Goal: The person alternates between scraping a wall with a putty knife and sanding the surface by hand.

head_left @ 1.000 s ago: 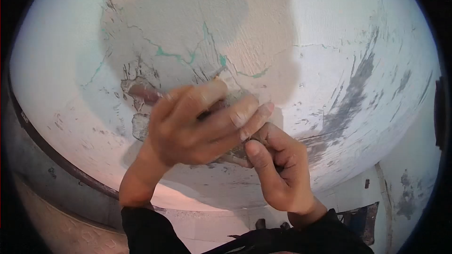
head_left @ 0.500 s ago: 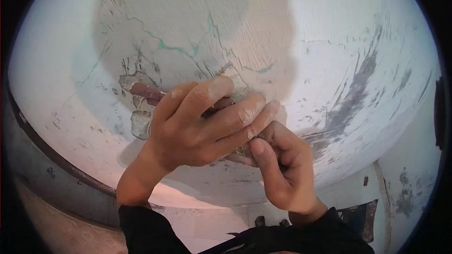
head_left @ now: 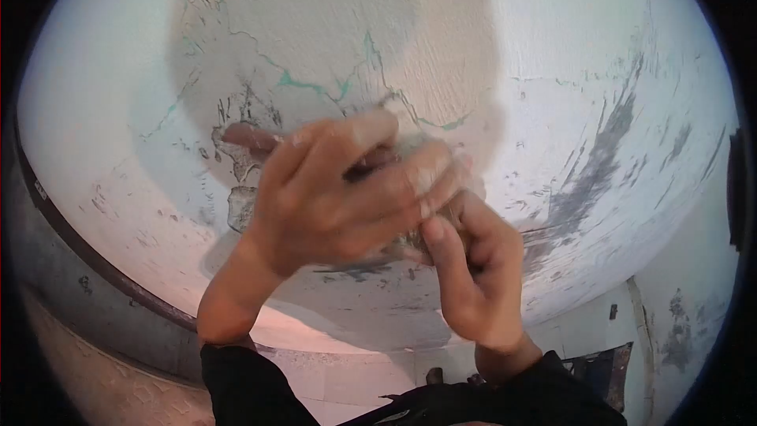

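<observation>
My left hand [head_left: 331, 193], smeared by motion, is closed around a reddish-brown handle-like piece [head_left: 251, 136]. One end of it juts out past the knuckles on the left, and more of it shows dark between the fingers. What kind of tool it belongs to is hidden. Just below, to the right, my right hand [head_left: 485, 272] has thumb and fingers pinched together against my left fingertips. Whatever lies in that pinch is mostly covered; a mottled edge shows beside the thumb. Both hands are in front of a cracked, damaged wall [head_left: 315, 39].
Greenish cracks run across the wall above my hands. A chipped patch [head_left: 240, 201] shows bare material left of my left hand. Dark scuffs [head_left: 591, 170] streak the wall on the right. Below are pale floor tiles [head_left: 347, 379] and a dark object [head_left: 611, 371] at lower right.
The wall has shifted slightly right and down in view. My left hand has moved a little and is now blurred; both hands remain together, with the brown piece still in the left.
</observation>
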`<action>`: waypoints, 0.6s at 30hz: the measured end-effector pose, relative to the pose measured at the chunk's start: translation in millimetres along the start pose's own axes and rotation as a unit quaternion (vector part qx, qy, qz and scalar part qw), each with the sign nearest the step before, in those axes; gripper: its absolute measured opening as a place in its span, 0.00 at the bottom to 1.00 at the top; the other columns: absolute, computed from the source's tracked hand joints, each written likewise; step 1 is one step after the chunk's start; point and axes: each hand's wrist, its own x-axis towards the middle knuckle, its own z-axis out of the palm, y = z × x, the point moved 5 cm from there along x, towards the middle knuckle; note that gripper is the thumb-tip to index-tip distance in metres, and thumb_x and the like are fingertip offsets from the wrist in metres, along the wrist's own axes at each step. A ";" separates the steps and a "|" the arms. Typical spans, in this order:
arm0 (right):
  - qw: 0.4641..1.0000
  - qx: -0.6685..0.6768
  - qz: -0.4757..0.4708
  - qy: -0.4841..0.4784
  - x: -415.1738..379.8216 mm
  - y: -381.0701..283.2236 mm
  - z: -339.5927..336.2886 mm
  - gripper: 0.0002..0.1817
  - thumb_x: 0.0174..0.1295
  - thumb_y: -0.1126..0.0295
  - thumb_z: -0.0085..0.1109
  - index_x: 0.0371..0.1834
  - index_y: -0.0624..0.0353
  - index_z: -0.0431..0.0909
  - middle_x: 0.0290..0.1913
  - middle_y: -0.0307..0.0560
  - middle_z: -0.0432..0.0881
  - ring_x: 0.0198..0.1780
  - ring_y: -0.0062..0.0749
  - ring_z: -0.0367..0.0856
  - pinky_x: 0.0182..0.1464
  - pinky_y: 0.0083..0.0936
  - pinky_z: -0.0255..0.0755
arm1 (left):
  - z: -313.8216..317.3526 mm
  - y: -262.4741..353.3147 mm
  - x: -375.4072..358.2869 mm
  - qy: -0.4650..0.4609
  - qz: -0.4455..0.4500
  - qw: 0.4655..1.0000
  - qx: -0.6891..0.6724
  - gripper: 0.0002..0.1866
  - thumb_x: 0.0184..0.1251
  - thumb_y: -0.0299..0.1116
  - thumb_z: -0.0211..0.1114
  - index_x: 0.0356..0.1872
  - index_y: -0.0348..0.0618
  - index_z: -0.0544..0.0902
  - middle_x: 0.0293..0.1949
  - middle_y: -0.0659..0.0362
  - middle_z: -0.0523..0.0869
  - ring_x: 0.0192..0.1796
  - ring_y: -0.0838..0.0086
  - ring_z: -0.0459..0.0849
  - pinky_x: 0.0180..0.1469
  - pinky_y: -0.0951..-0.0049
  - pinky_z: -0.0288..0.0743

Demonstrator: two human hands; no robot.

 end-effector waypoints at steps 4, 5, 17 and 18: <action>1.000 -0.028 -0.011 -0.004 -4.7 -2.6 -4.5 0.06 0.74 0.75 0.51 0.45 0.68 0.76 0.22 0.33 0.70 0.26 0.10 0.61 0.27 0.15 0.57 | 3.4 2.6 -5.3 0.022 0.010 1.000 0.011 0.15 0.56 0.49 0.71 0.47 0.78 0.88 0.48 0.86 0.82 0.48 0.81 0.76 0.47 0.83 0.73; 1.000 -0.028 -0.007 -0.003 -5.7 -3.2 -6.5 0.06 0.74 0.75 0.51 0.45 0.68 0.76 0.22 0.33 0.70 0.26 0.10 0.61 0.27 0.15 0.57 | 1.3 3.6 -5.7 0.020 0.009 1.000 0.009 0.15 0.56 0.49 0.71 0.47 0.78 0.88 0.48 0.86 0.82 0.48 0.81 0.76 0.47 0.83 0.73; 0.999 -0.022 -0.046 0.005 7.4 -10.2 0.8 0.07 0.73 0.76 0.52 0.47 0.69 0.77 0.27 0.43 0.77 0.29 0.13 0.66 0.29 0.18 0.62 | -1.4 -3.7 0.0 0.015 0.014 1.000 0.011 0.15 0.57 0.50 0.68 0.47 0.75 0.88 0.47 0.85 0.83 0.49 0.81 0.76 0.51 0.82 0.72; 0.999 -0.031 -0.033 -0.013 1.3 -8.6 -3.8 0.08 0.73 0.76 0.52 0.48 0.70 0.76 0.27 0.44 0.77 0.29 0.13 0.67 0.29 0.19 0.63 | -2.7 1.8 -0.8 0.004 0.003 1.000 0.000 0.15 0.58 0.50 0.68 0.47 0.74 0.88 0.48 0.85 0.83 0.49 0.81 0.76 0.51 0.81 0.72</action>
